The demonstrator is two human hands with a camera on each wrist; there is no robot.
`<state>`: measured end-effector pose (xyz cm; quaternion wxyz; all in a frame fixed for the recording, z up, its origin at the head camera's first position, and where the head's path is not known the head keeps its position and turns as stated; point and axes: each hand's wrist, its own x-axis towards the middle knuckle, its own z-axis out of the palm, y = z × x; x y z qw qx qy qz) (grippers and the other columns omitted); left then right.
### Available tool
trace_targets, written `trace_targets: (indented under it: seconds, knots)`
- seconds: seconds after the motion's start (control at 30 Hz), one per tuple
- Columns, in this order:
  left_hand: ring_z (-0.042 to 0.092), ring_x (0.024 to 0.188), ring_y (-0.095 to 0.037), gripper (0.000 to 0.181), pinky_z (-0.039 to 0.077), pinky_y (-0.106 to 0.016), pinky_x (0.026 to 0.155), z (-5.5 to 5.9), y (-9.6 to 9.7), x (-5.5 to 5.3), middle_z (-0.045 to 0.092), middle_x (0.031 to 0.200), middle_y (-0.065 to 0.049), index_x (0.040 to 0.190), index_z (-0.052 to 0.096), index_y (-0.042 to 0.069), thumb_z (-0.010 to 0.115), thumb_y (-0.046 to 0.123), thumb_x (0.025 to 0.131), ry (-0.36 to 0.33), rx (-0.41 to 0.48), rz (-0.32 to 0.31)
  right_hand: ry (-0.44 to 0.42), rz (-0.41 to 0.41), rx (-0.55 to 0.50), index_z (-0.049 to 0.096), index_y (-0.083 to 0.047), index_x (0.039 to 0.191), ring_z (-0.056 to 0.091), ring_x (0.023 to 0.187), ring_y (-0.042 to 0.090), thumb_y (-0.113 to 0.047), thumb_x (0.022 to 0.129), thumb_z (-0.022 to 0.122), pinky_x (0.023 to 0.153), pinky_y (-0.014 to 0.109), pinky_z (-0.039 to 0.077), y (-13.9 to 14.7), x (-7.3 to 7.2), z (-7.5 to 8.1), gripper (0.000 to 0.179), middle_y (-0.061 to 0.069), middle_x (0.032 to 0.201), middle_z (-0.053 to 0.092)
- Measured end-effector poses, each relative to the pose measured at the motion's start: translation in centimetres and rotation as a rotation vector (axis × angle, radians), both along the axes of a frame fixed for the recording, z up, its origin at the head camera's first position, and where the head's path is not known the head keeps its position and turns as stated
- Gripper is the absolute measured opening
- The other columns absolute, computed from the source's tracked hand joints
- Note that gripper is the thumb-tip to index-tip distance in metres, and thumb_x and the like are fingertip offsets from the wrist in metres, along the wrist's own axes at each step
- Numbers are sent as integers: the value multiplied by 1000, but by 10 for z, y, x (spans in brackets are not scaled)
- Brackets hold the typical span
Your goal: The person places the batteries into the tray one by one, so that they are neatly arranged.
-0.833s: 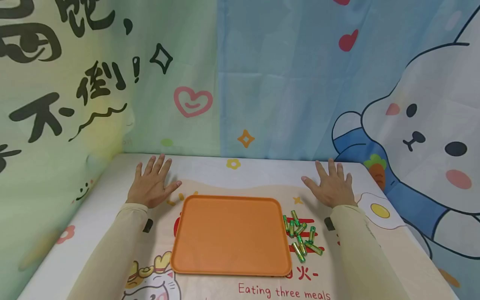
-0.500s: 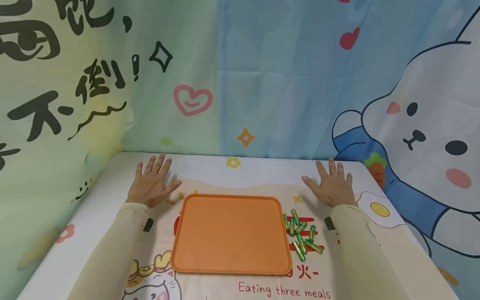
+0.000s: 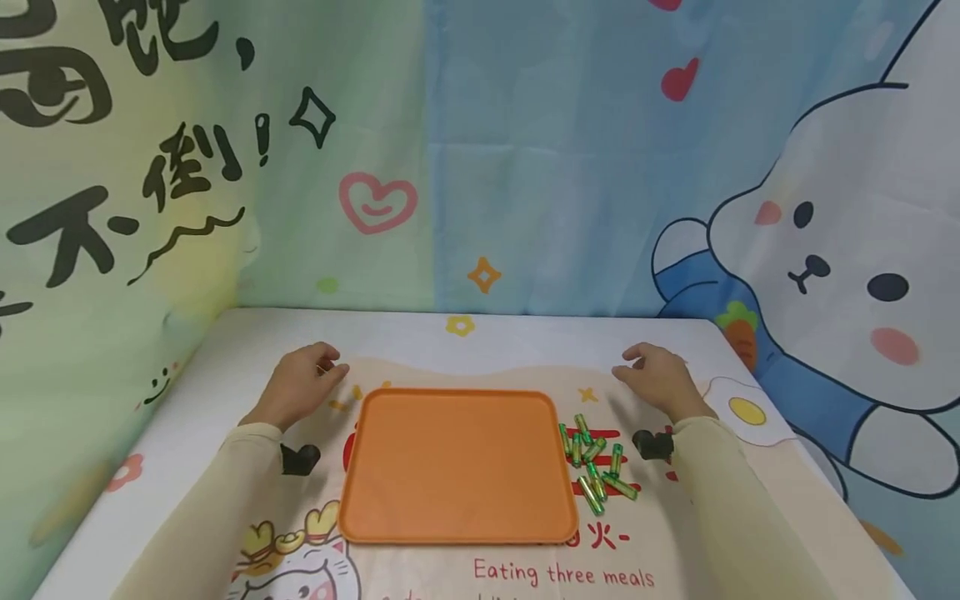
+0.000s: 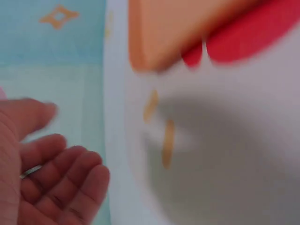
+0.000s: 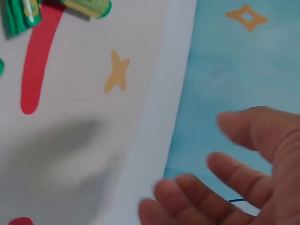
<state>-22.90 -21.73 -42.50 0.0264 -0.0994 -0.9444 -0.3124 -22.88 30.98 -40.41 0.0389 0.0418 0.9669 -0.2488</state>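
My left hand point(image 3: 297, 385) hovers beyond the back left corner of a flat orange tray point(image 3: 459, 467), fingers loosely bent and nothing in its grasp. Across from it, my right hand point(image 3: 663, 383) is raised past the tray's back right corner, also empty, with its fingers softly curled. Several small shiny green cylinders point(image 3: 592, 487), which look like batteries, lie in a loose cluster against the tray's right side. In the left wrist view, the thumb point(image 4: 35, 115) stands apart from the fingers. Part of the green cluster point(image 5: 21, 16) shows in the right wrist view.
A printed cloth with cartoon drawings and red lettering point(image 3: 566, 575) covers the table. Patterned curtains point(image 3: 540, 208) hang behind and to the left of it. A dark wrist piece point(image 3: 302, 460) sits under the left wrist, another dark piece point(image 3: 652, 444) under the right.
Both hands have lifted off the table's far part and drawn slightly back. Their spread, straight fingers are now loosely curled. The tray and green cylinders stay where they were.
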Motion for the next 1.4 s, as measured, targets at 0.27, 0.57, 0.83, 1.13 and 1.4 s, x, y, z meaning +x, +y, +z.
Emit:
trace_targets:
  seconds: [0.27, 0.57, 0.83, 1.13, 1.4]
  knots:
    - [70, 83, -23, 20, 57, -35, 73, 1, 11, 21, 73, 98, -15, 110, 70, -3, 67, 12, 98, -140, 149, -3, -120, -9, -160, 68, 0, 115, 66, 82, 24, -21, 98, 69, 73, 33, 58, -3, 22, -7, 27, 16, 103, 69]
    - [64, 76, -18, 21, 53, -31, 69, -11, 15, 35, 69, 91, -8, 105, 70, 0, 71, 19, 96, -260, 165, 35, -199, -19, -158, 68, -3, 95, 60, 70, 21, -19, 96, 70, 65, 31, 53, -9, 49, -8, 16, 7, 76, 63]
    - [65, 75, -17, 18, 57, -28, 69, -26, 18, 37, 70, 86, -8, 102, 68, -3, 70, 15, 96, -357, 294, 59, -321, -91, -128, 70, -3, 84, 58, 63, 23, -28, 92, 73, 60, 31, 46, -9, 69, -7, 26, 8, 66, 61]
    - [66, 73, -17, 18, 60, -29, 68, -34, 19, 41, 71, 85, -8, 103, 67, -4, 69, 13, 96, -433, 400, 71, -340, -153, -182, 67, 0, 91, 63, 61, 22, -29, 90, 77, 60, 29, 54, -14, 78, -20, 31, 10, 70, 64]
    - [66, 73, -14, 17, 58, -26, 67, -40, 19, 39, 70, 81, -5, 102, 67, -5, 69, 11, 95, -438, 448, 52, -344, -193, -176, 65, 0, 89, 62, 61, 22, -26, 88, 76, 59, 29, 52, -23, 82, -20, 29, 9, 68, 63]
